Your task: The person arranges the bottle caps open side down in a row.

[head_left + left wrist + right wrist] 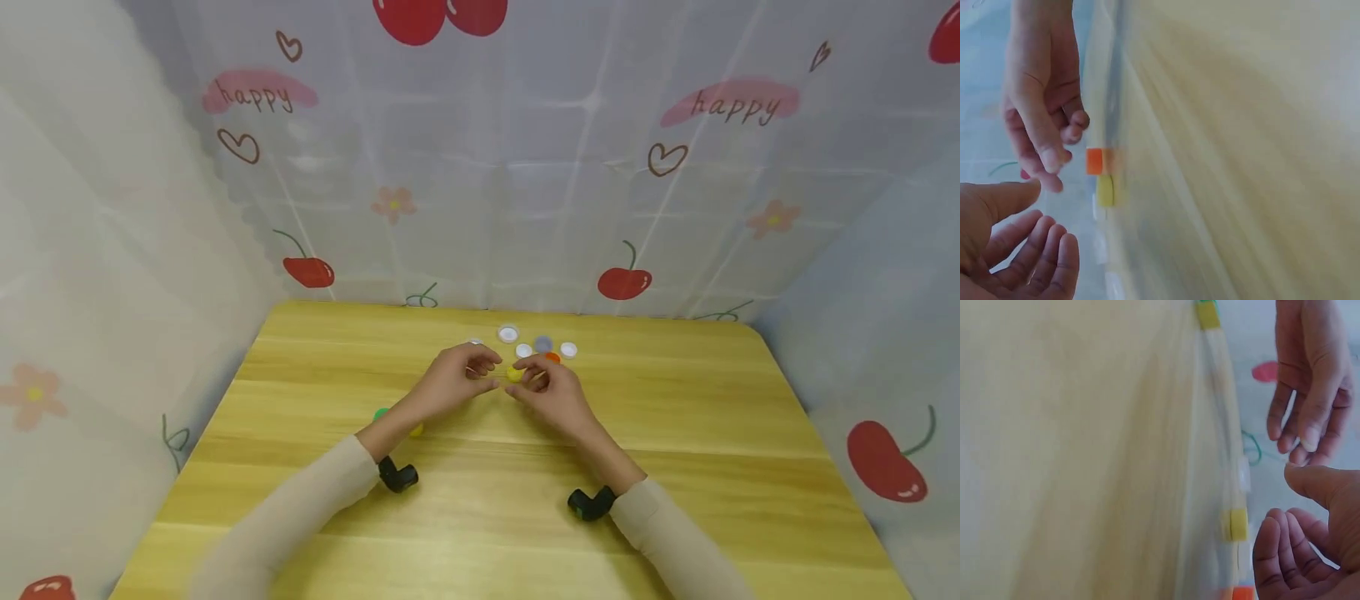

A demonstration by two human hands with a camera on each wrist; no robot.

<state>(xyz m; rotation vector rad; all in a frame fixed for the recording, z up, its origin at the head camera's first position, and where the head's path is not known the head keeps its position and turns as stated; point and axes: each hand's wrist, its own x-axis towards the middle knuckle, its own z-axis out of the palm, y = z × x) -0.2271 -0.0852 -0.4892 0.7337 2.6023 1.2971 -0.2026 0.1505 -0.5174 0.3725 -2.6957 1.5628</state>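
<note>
Both hands hover close together over the far half of the table, fingertips facing each other. My left hand [459, 372] has its thumb and fingers loosely bent with a gap between them, and nothing shows in it in the left wrist view. The right hand [553, 393] is in a similar relaxed pose, also holding nothing. A yellow bottle cap [514, 374] lies between the hands, partly overlapped by the right fingers in the head view; the right wrist view shows this yellow cap [1235, 525] apart from the fingers. Just beyond the right hand is an orange cap [552, 357].
Several white caps [508, 333] and a grey cap [543, 343] lie toward the table's back edge. Beside the left forearm are a green cap [382, 413] and another yellow cap [417, 431], partly covered. Printed curtains surround the wooden table [480, 517].
</note>
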